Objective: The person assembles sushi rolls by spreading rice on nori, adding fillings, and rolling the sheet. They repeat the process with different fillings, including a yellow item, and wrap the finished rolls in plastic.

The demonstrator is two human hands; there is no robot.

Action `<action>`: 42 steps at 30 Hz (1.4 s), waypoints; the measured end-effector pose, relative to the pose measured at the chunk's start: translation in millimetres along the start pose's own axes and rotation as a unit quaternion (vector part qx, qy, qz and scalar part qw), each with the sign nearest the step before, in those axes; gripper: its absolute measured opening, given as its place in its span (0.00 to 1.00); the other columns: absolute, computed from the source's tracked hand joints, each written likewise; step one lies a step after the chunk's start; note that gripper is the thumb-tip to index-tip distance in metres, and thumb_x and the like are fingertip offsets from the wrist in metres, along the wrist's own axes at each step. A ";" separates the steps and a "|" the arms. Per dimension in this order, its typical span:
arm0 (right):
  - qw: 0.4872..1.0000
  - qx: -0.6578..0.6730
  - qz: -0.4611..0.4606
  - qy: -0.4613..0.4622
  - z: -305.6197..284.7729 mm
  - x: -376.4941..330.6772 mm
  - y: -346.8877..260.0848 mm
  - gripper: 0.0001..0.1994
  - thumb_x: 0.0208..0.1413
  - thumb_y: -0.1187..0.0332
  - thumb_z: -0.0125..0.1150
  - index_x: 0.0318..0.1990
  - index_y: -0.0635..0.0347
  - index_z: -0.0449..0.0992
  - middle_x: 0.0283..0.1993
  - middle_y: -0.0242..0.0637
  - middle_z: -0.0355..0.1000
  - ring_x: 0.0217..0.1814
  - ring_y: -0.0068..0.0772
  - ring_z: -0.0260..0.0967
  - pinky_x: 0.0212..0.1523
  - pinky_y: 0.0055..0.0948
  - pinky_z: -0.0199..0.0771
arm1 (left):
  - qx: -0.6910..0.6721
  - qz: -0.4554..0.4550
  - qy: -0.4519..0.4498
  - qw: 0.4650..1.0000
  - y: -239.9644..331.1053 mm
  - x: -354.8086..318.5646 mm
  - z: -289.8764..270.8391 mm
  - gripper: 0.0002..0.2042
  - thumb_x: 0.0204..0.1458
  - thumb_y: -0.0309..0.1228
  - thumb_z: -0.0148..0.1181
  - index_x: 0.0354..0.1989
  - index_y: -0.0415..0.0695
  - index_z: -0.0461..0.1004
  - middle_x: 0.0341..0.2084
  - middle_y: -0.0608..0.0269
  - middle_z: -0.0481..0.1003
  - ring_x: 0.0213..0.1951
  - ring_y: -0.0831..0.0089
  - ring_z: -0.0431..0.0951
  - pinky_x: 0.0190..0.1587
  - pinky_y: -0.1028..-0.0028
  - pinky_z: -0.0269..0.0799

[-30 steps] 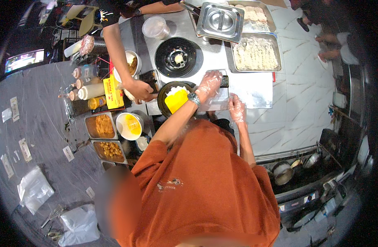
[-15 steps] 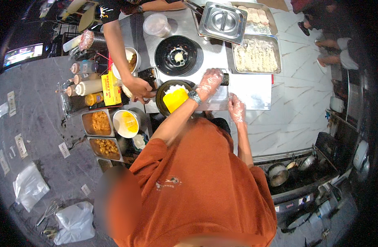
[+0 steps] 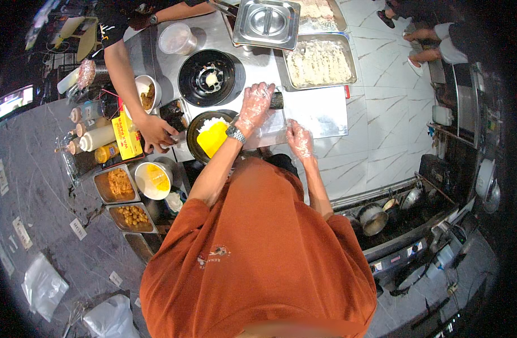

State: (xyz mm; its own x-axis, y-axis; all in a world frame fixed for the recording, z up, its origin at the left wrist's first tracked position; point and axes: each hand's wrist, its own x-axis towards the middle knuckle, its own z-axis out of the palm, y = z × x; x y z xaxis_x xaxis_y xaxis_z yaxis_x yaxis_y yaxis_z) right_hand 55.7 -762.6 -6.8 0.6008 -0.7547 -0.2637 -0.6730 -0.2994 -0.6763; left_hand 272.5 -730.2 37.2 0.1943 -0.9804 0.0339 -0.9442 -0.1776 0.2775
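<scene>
Across a dark roll (image 3: 276,100) bend the fingers of my left hand (image 3: 257,106), in a clear plastic glove with a watch at the wrist. The roll's exposed end sticks out to the right. Beneath and beside this hand lies a clear sheet (image 3: 265,134). My right hand (image 3: 300,139), gloved too, is closed beside the sheet's right edge; whatever its fingertips pinch is too small to make out. Just left of my left forearm sits a dark round bowl (image 3: 194,147) holding white rice (image 3: 214,123) and a flat bright yellow piece (image 3: 213,139).
A co-worker's bare hand (image 3: 157,133) is left of the bowl. Beyond stand a black pan (image 3: 206,78), a lidded steel container (image 3: 267,23) and a tray of pale food (image 3: 320,63). Sauce bottles (image 3: 98,137), a yellow box (image 3: 126,137) and a white tub (image 3: 153,180) line the left.
The whole view has shifted, so the table things appear farther left. The co-worker's hand has drawn slightly away from the bowl. My hands keep nearly the same places at the sheet.
</scene>
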 end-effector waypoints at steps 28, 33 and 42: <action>0.984 -0.132 -0.123 0.016 -77.2 6.8 -76.0 0.19 0.69 0.57 0.57 0.54 0.65 0.78 0.45 0.54 0.79 0.45 0.47 0.77 0.48 0.40 0.75 | -0.230 -0.039 0.256 0.938 30.6 -99.1 -80.8 0.29 0.53 0.44 0.67 0.61 0.44 0.71 0.47 0.55 0.72 0.51 0.57 0.72 0.53 0.56 0.68; 0.941 -0.071 -0.328 -0.044 -49.8 -5.5 -187.8 0.13 0.67 0.64 0.58 0.47 0.65 0.80 0.43 0.49 0.79 0.44 0.45 0.77 0.47 0.40 0.75 | -0.177 -0.218 0.414 0.866 42.0 -271.4 -106.4 0.17 0.54 0.42 0.69 0.45 0.42 0.81 0.38 0.54 0.77 0.41 0.58 0.79 0.39 0.62 0.76; 0.676 -0.033 -0.529 -0.513 161.1 -225.2 -348.7 0.13 0.60 0.64 0.64 0.46 0.64 0.81 0.39 0.51 0.80 0.40 0.50 0.79 0.45 0.40 0.77 | -0.144 -0.725 0.483 0.471 112.6 -580.3 -53.6 0.15 0.57 0.36 0.66 0.48 0.40 0.78 0.36 0.53 0.80 0.39 0.59 0.82 0.43 0.64 0.78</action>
State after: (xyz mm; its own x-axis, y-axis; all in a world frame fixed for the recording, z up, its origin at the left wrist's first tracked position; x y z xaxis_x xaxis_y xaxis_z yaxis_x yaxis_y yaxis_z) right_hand 224.6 -394.2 177.6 0.7216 0.6920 -0.0178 0.3685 -0.4058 -0.8364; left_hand 67.7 -176.7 100.3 0.7398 0.6727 -0.0087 0.4138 -0.4447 0.7943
